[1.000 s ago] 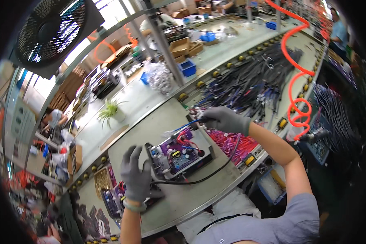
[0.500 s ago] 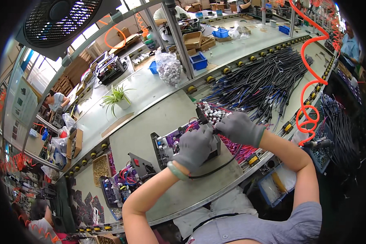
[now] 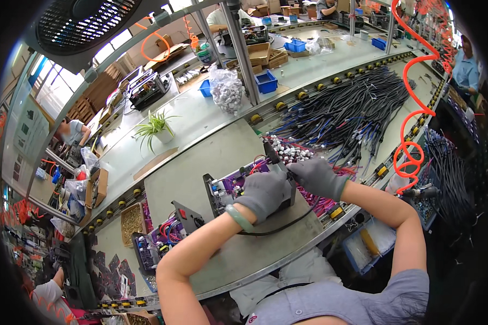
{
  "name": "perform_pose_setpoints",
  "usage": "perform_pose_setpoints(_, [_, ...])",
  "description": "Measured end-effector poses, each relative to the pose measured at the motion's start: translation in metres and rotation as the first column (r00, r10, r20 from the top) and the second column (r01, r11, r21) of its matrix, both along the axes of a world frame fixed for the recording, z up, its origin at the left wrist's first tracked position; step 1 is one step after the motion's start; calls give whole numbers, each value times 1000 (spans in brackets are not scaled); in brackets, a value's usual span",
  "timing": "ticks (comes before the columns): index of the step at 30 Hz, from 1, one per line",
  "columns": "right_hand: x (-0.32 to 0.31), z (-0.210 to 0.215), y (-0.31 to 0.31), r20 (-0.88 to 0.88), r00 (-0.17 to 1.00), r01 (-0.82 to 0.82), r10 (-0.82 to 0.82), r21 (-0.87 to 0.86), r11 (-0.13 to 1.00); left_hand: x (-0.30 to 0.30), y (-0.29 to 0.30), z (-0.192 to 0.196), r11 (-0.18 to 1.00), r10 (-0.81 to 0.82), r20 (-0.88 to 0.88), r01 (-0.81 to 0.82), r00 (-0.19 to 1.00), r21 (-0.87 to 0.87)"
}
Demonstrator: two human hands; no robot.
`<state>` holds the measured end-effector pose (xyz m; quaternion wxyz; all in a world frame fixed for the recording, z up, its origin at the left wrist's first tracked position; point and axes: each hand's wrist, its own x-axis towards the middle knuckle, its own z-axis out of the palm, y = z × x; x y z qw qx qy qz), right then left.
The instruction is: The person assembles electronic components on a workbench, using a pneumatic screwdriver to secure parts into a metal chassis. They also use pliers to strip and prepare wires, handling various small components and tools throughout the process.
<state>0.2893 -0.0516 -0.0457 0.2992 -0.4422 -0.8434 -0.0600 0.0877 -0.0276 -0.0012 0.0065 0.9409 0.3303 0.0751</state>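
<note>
In front of me an open electronic unit with a black case and purple circuit board rests on a grey board. Gloved in grey, my left hand reaches over the unit's right part, its fingers curled. My right hand, also gloved, meets it at the unit's right end, with fingertips pinched together beside the black end panel. Whatever the fingers grip there is hidden. A black cable curves from the unit's right side toward my left wrist.
Another open unit stands left, near a box of small brass-coloured parts. Black cables and white-tipped connector leads lie right. An orange coiled hose hangs at right. A potted plant stands beyond the conveyor.
Both hands stay at the unit's right end. My right hand has dropped slightly, and my left hand has shifted a little to the right.
</note>
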Motion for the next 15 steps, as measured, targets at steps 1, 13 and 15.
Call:
perform_pose_setpoints(1, [2,5,-4,47,999,31,-24,-140,990,-6,1,11,985,75,-158,-98,985,-140])
perform_pose_setpoints(13, [-24,79,16,-210,974,-75,84,50,996,-39,23,35,567,652,570,178,499,-805])
perform_pose_setpoints(15, [-35,79,24,-321,942,-50,92,137,989,-24,32,25,727,537,675,129,506,-675])
